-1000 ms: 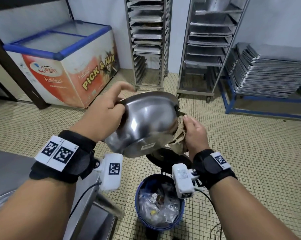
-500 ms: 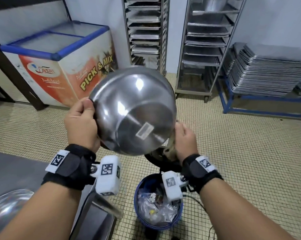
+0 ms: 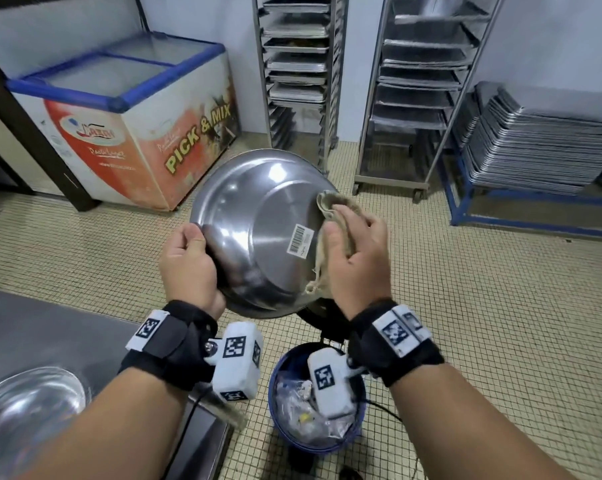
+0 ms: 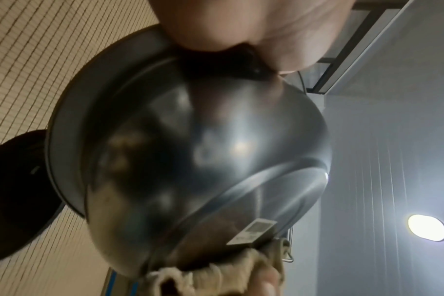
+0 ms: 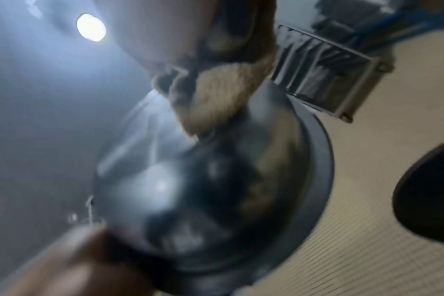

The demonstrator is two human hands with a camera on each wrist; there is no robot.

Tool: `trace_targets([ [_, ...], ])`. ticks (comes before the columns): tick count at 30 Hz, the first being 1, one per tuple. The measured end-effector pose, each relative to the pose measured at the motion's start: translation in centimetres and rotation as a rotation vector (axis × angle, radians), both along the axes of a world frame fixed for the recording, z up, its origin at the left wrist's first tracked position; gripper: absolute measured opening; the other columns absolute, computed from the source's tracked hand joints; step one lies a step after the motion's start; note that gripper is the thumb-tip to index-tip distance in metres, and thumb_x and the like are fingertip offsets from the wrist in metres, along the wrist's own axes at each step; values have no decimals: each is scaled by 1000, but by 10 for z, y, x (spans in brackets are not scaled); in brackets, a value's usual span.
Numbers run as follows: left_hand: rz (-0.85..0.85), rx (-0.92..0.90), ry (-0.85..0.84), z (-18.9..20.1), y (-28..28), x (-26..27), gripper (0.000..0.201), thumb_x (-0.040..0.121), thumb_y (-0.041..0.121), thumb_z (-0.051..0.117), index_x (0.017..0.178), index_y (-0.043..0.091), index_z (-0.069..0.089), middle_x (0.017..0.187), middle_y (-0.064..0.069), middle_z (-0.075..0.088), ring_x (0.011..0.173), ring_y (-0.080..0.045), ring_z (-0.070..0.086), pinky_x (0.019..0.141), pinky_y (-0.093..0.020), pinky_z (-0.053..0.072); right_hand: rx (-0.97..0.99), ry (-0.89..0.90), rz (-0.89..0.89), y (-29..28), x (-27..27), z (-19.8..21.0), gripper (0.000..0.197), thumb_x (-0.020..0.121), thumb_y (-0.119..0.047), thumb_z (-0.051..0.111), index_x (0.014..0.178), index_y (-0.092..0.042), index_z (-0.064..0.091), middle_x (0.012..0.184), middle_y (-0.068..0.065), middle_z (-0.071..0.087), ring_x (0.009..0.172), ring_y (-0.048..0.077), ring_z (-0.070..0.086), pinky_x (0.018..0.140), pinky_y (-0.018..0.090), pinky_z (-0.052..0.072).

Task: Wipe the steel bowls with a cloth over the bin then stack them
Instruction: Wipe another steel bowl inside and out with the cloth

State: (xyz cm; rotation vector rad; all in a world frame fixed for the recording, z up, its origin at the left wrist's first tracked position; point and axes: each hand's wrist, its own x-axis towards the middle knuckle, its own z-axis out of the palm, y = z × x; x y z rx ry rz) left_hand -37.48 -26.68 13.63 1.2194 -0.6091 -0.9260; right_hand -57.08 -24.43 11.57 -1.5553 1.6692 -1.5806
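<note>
Steel bowl [image 3: 258,233]: held above bin [image 3: 358,403], underside facing the person. Left hand [image 3: 188,268] grips its left rim; right hand [image 3: 356,251], clutching bunched cloth [image 3: 327,207], presses the base's right edge, nearer the unwiped flank

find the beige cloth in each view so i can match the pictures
Head: cloth right of centre, held by the right hand against the underside of the steel bowl.
Left wrist: cloth at the bottom edge, below the steel bowl.
Right wrist: cloth upper centre, above the steel bowl.
Shared landmark: the steel bowl.
</note>
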Motion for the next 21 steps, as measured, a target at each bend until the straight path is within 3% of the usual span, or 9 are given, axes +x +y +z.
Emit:
trace_targets([
  [2, -11, 20, 50, 1, -2, -3, 32, 108, 23, 50, 79, 21, 64, 85, 7, 68, 87, -12, 62, 85, -28, 58, 3, 129, -52, 3, 7, -10, 37, 102, -36, 54, 137, -24, 59, 138, -4, 40, 94, -2, 53, 71, 4, 45],
  [4, -5, 37, 33, -1, -4, -2, 32, 107, 26, 51, 78, 21, 64, 86, 3, 67, 85, -13, 61, 84, -31, 57, 93, 35, -40, 8, 9, -25, 38, 104, -36, 51, 140, -25, 55, 140, -3, 37, 102, 0, 50, 83, 14, 46],
  [5, 3, 43, 15, -3, -4, -3, 32, 107, 27, 52, 77, 22, 64, 89, 1, 65, 86, -14, 60, 86, -34, 56, 140, -53, -19, 12, 11, -33, 39, 104, -35, 50, 141, -25, 54, 138, -5, 36, 103, -5, 50, 88, 13, 44],
  [8, 29, 75, 3, -10, -1, -11, 36, 107, 28, 50, 73, 25, 64, 91, -2, 64, 85, -16, 60, 90, -40, 57, 164, -215, -8, 22, 17, -52, 38, 106, -30, 48, 143, -20, 52, 134, -4, 41, 107, -27, 44, 85, -6, 34],
  [10, 46, 92, 8, -13, 1, -18, 37, 107, 28, 50, 73, 25, 64, 89, -1, 64, 84, -17, 61, 90, -42, 58, 177, -175, 6, 26, 15, -61, 37, 106, -27, 48, 141, -19, 53, 130, -4, 42, 105, -28, 44, 84, -9, 31],
  [13, 52, 130, 30, -18, -1, -22, 32, 107, 27, 49, 80, 23, 65, 87, 5, 66, 86, -16, 62, 93, -42, 56, 176, 19, 104, 27, -4, -75, 35, 105, -29, 49, 138, -20, 56, 128, -2, 44, 102, -8, 49, 89, -4, 32],
  [15, 57, 157, 38, -21, -2, -22, 31, 108, 26, 47, 82, 23, 64, 88, 5, 67, 90, -18, 63, 92, -41, 57, 221, 85, 140, 25, -24, -83, 33, 106, -32, 47, 136, -24, 58, 127, -2, 47, 99, -3, 50, 87, 2, 36],
  [19, 16, 234, 91, -27, 0, -25, 32, 106, 20, 44, 77, 20, 56, 99, -13, 61, 93, -23, 59, 92, -45, 56, 233, -120, -4, 14, -63, -75, 33, 105, -35, 44, 134, -32, 59, 125, -6, 48, 103, -6, 54, 93, 23, 51],
  [21, -33, 280, 136, -31, 2, -29, 27, 102, 18, 46, 80, 18, 61, 105, -16, 68, 97, -29, 67, 94, -51, 57, 159, -174, -22, 2, -78, -58, 30, 105, -32, 46, 131, -31, 61, 126, -9, 51, 106, -10, 54, 92, 20, 48],
])
